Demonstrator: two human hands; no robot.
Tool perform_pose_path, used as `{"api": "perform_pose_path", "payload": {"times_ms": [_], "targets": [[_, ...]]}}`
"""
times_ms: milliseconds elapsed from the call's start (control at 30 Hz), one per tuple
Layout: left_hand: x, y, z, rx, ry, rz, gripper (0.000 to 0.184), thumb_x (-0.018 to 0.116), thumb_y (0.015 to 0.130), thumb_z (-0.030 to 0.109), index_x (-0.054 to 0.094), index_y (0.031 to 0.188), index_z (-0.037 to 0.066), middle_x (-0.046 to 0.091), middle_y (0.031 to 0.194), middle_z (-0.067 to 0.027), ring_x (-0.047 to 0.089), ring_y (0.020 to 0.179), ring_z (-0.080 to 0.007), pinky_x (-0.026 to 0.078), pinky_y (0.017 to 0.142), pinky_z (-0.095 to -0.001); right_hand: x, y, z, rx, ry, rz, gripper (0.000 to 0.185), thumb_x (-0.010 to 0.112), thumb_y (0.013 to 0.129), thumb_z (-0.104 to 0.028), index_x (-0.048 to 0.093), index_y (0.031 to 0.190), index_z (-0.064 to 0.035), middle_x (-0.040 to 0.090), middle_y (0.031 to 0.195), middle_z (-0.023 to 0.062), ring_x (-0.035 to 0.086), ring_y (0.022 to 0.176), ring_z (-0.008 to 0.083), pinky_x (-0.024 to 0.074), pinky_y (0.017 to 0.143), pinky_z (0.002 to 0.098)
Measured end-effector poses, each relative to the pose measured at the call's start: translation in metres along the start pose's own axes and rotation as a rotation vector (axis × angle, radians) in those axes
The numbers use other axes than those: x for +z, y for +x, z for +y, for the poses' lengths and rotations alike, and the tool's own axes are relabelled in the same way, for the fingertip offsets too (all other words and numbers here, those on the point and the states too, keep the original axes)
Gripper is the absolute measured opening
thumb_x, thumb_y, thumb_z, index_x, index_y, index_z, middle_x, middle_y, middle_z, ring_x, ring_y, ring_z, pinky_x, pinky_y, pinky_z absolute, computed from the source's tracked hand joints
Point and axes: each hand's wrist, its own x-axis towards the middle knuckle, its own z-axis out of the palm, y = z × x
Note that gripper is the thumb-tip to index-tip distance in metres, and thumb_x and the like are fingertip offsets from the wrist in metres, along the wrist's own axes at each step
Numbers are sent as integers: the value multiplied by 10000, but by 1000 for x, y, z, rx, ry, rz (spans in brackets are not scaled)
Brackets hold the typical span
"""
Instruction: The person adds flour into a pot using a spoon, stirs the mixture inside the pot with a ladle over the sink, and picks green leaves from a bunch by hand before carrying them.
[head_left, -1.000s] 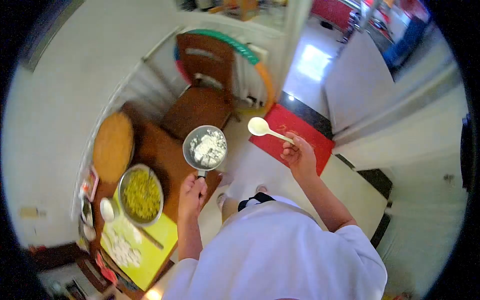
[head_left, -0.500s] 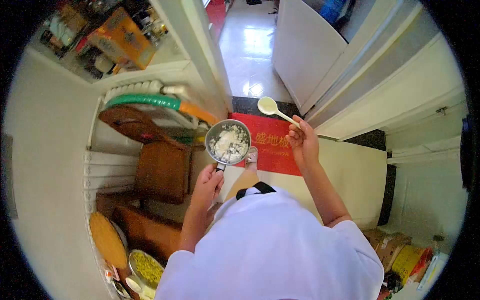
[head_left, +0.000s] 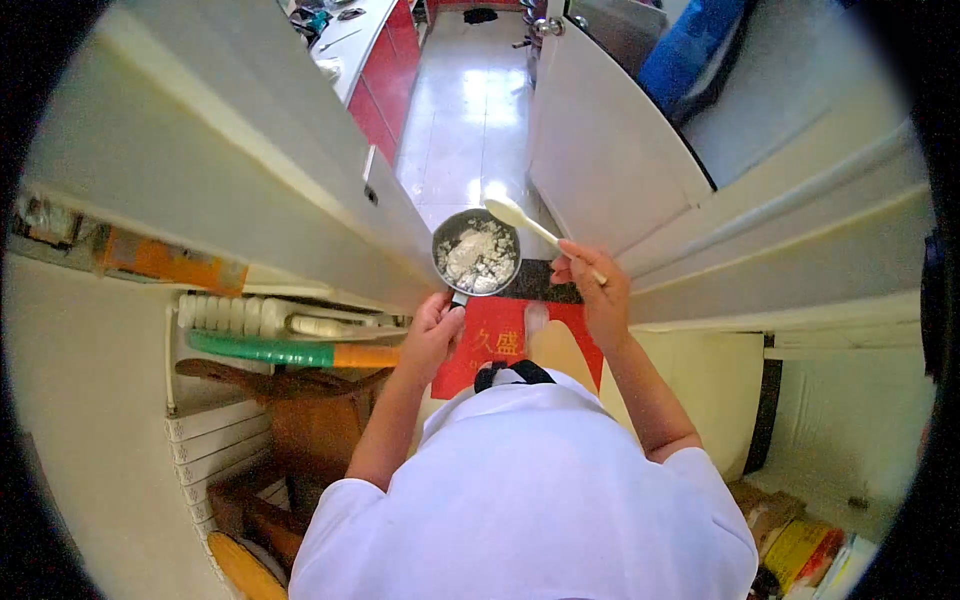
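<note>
So the big white door (head_left: 610, 140) stood open ahead, with a red mat (head_left: 450, 370) on the floor by the doorway. The mat had gold writing; I could make out 久盛, but the smaller line under it was too cut off to read. Off to the lower right was a yellow package (head_left: 797, 553), print too blurry to tell. The pan (head_left: 466, 222) was up off the floor near the doorway, left hand (head_left: 433, 328) wrapped around its handle. White powdery stuff (head_left: 478, 258) was already in it, loose and clumpy, so I'd say not smooth yet. Right hand (head_left: 603, 295) gripped the pale spoon (head_left: 541, 234), its bowl by the pan's far rim; couldn't tell if they touched.
</note>
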Motion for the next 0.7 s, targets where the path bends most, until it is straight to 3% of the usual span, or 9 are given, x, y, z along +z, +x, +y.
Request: {"api": "perform_pose_path", "payload": {"times_ms": [67, 100, 133, 200, 467, 567, 633, 700], "targets": [[5, 41, 5, 38, -9, 0, 226, 504, 890, 169, 482, 1067, 30, 447, 596, 40, 361, 417, -36, 272, 356, -192, -6, 41, -8, -470, -693, -241, 187, 545, 862, -77, 614, 1022, -10, 606, 834, 133, 593, 677, 202, 484, 625, 281], [12, 60, 13, 25, 10, 2, 299, 509, 882, 174, 467, 1127, 8, 428, 594, 47, 349, 429, -31, 268, 363, -187, -14, 66, -5, -651, -740, -320, 246, 588, 782, -9, 611, 1027, -23, 600, 799, 146, 589, 663, 262, 479, 572, 310], [21, 81, 21, 16, 28, 8, 373, 514, 874, 180, 452, 1186, -15, 408, 591, 53, 337, 440, -26, 264, 369, -181, -24, 88, -1, -661, -737, -333, 246, 588, 782, -9, 611, 1027, -23, 600, 799, 146, 589, 663, 262, 479, 572, 310], [22, 120, 33, 51, -16, 51, 363, 516, 873, 180, 457, 1176, -13, 414, 593, 51, 337, 439, -25, 268, 371, -176, -26, 138, 0, -889, -832, -465, 262, 594, 764, -7, 612, 1025, -22, 605, 803, 128, 592, 665, 254, 485, 563, 319], [25, 241, 94, 133, -165, 140, 316, 512, 885, 219, 481, 1137, 31, 424, 605, 44, 347, 453, -18, 280, 373, -154, -4, 304, -9, -899, -705, -607, 261, 605, 758, 3, 615, 1019, -13, 600, 788, 124, 579, 616, 230, 473, 523, 305], [35, 280, 114, 124, -179, 231, 300, 505, 887, 216, 486, 1131, 41, 438, 619, 37, 340, 437, -19, 285, 360, -157, 2, 353, -14, -779, -642, -631, 245, 595, 764, 15, 617, 1006, -8, 596, 781, 123, 570, 599, 226, 466, 514, 309], [47, 315, 120, 131, -194, 292, 294, 503, 888, 210, 486, 1127, 39, 440, 621, 34, 339, 433, -21, 288, 356, -159, -8, 391, -10, -938, -596, -639, 227, 585, 768, 16, 622, 991, -9, 596, 779, 129, 573, 599, 228, 464, 514, 314], [0, 308, 109, 153, -238, 355, 261, 507, 885, 196, 494, 1091, 35, 439, 614, 32, 343, 431, -24, 287, 353, -164, 41, 391, 15, -914, -619, -694, 219, 580, 772, 13, 624, 985, -7, 594, 777, 130, 574, 600, 234, 462, 514, 313]]}}
